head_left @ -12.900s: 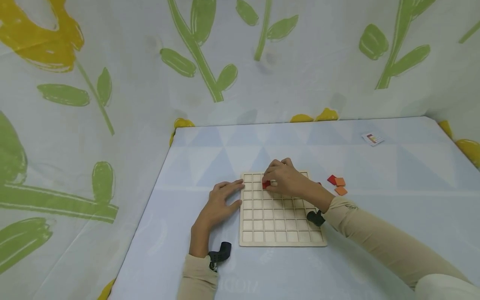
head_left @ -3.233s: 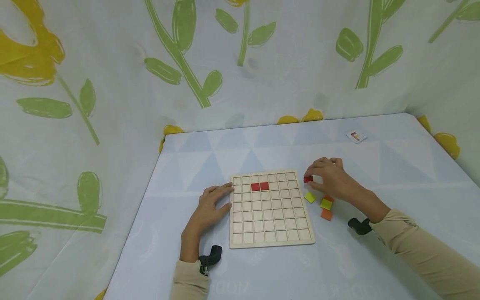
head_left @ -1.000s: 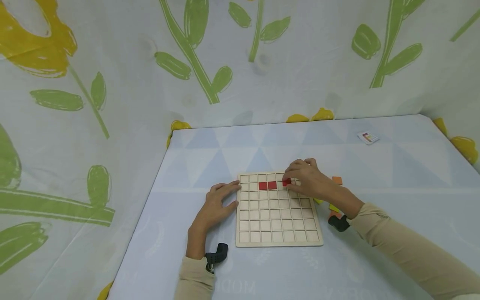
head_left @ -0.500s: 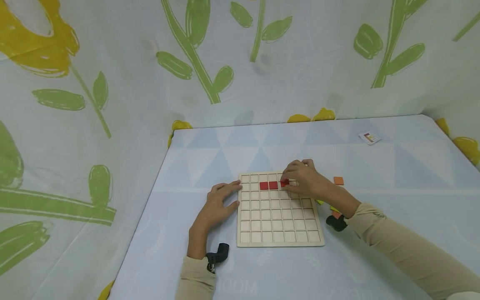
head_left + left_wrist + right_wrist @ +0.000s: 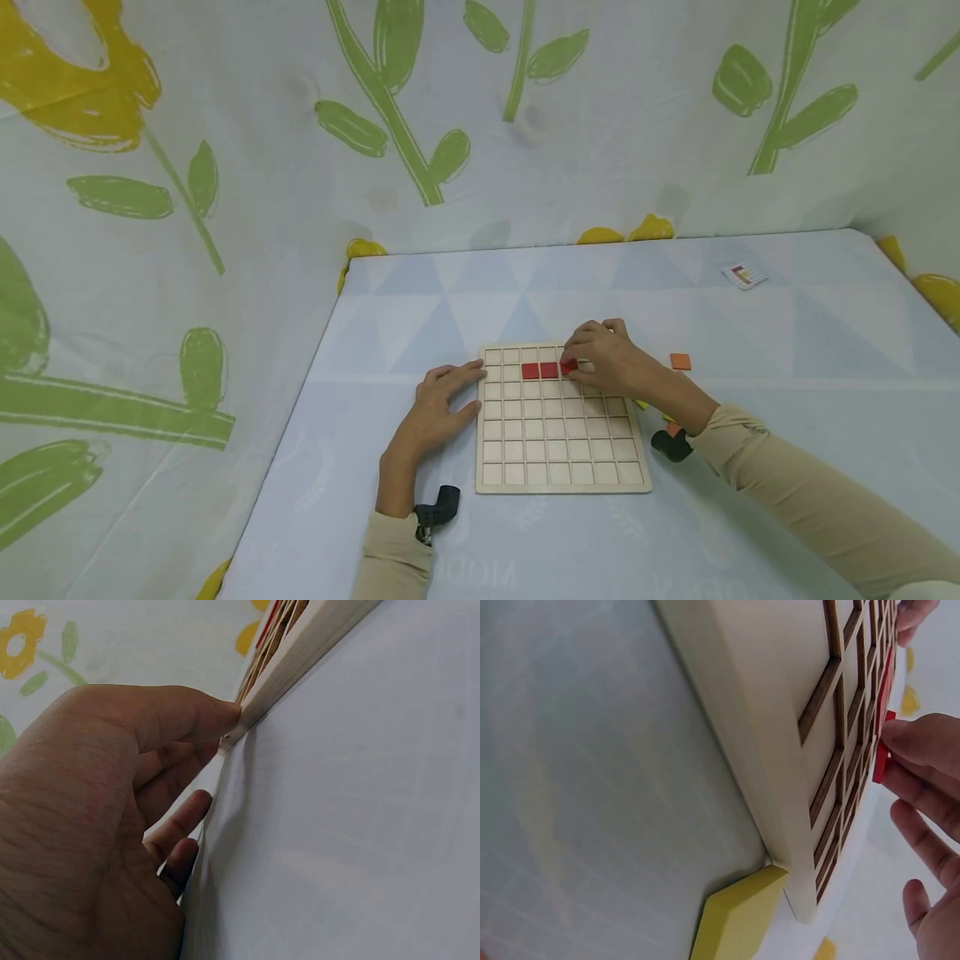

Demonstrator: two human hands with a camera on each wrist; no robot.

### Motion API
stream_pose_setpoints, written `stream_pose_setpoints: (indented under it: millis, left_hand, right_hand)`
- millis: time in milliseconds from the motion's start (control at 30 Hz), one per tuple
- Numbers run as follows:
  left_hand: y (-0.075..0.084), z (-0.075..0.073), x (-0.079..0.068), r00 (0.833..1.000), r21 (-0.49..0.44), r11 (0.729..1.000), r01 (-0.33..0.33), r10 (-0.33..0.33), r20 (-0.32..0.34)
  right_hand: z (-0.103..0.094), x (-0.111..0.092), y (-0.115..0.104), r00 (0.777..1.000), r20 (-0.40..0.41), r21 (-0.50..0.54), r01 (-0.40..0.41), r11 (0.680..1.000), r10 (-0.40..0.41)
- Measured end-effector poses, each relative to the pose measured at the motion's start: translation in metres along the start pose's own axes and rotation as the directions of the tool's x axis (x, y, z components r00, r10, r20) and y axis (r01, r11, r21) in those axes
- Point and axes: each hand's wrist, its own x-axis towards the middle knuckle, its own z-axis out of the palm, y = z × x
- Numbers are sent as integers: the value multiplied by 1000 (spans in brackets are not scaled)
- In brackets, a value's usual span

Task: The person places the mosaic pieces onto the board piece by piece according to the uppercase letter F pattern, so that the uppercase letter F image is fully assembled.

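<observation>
A square wooden grid board [image 5: 562, 488] lies on the table, with two red tiles [image 5: 530, 371] side by side in its second row from the far edge. My right hand [image 5: 606, 360] pinches a third red tile [image 5: 883, 754] between thumb and fingers, right beside those two. In the right wrist view this tile is tilted over the grid. My left hand [image 5: 442, 406] rests at the board's left edge, fingers extended, the thumb and fingertips touching its side [image 5: 247, 712].
Right of the board lie an orange tile [image 5: 680, 362], a yellow tile [image 5: 742, 915] against the board's edge, and another orange tile [image 5: 673, 428] partly behind the right wrist. A small printed card [image 5: 744, 276] lies at the back right of the table.
Since the earliest frame, two red tiles have come to lie in the grid. My right hand picked up another from the right and carried it left over the board. My left hand stays put.
</observation>
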Motion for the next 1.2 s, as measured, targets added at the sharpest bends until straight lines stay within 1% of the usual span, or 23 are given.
stream_pose_setpoints:
  millis: [300, 467, 667, 800, 900, 1000, 1100, 1200]
  left_hand:
    - [4, 1, 3, 1000, 5, 1000, -8, 8, 8]
    - [6, 1, 4, 1000, 0, 1000, -15, 15, 8]
    - [5, 2, 5, 1000, 6, 1000, -20, 20, 5]
    - [3, 2, 4, 1000, 20, 1000, 5, -5, 5]
    - [2, 1, 4, 1000, 21, 1000, 19, -19, 20]
    - [1, -1, 4, 999, 18, 1000, 24, -25, 32]
    - [1, 0, 2, 999, 1, 1000, 26, -26, 27]
    - [-1, 1, 1, 999, -13, 1000, 27, -27, 19]
  right_hand:
    - [-1, -4, 3, 999, 33, 6, -31, 1000, 30]
    - [-3, -6, 5, 998, 42, 28, -45, 999, 44]
    - [-4, -8, 7, 999, 14, 17, -32, 999, 31]
    - [-7, -8, 5, 998, -4, 13, -65, 998, 65]
    - [-12, -11, 4, 997, -14, 20, -80, 997, 81]
    - [-17, -15, 5, 997, -32, 19, -72, 997, 72]
    - [-19, -20, 9, 996, -61, 18, -57, 998, 58]
    - [-23, -26, 11, 994, -70, 27, -77, 997, 78]
